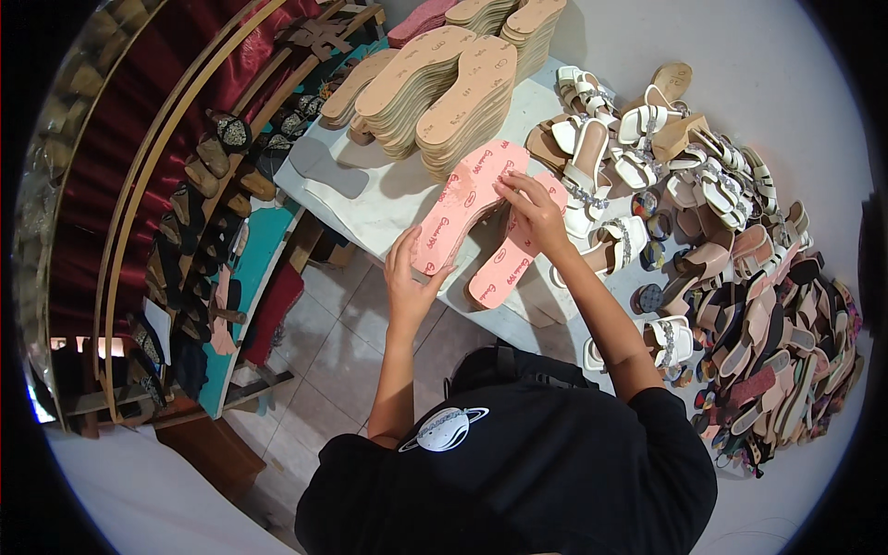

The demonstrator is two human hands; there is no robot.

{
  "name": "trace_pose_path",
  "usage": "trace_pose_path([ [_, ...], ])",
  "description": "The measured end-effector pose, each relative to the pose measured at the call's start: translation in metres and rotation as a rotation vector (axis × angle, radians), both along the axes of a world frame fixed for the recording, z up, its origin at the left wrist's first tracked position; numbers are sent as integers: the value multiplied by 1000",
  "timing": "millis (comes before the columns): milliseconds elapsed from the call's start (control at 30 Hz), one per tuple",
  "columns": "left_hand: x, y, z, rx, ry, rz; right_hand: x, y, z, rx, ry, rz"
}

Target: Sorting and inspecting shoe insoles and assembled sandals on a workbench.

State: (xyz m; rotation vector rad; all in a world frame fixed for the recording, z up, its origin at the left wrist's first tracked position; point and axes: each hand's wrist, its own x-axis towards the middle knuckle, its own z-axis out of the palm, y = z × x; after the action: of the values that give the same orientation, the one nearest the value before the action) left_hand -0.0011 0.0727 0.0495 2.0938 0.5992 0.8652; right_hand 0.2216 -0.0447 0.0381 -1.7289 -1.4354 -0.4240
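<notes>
Nearest the camera, the person's left hand (407, 277) cups the near end of a pink insole (467, 205), fingers curled under its edge in a light, grasping grip. Just past it, the right hand (535, 215) presses its fingertips onto the far half of that insole and onto a second pink insole (511, 257) lying partly beneath and beside it; that grip looks more like a flat pinch than a clench. Both insoles sit at the near edge of the white table (379, 199), their heels overhanging the tiled floor (342, 324).

That overhang is the main risk: if either hand slackens, the lower insole could slide off and drop to the floor. The two pieces also overlap, so a careless pull could drag both out of line.

Farther off, tall stacks of tan soles (444, 88) stand close behind; a backward sweep of the right hand could topple them. The heap of white sandals (647, 157) to the right crowds the working space, and a nudge could send some sliding.
</notes>
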Motion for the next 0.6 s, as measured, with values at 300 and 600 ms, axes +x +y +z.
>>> trace_pose_path([
  [300,-1,-6,12,158,215,3,3,-5,-2,-36,19,18],
  [600,17,-32,33,389,217,34,-10,-29,3,-59,75,8],
])
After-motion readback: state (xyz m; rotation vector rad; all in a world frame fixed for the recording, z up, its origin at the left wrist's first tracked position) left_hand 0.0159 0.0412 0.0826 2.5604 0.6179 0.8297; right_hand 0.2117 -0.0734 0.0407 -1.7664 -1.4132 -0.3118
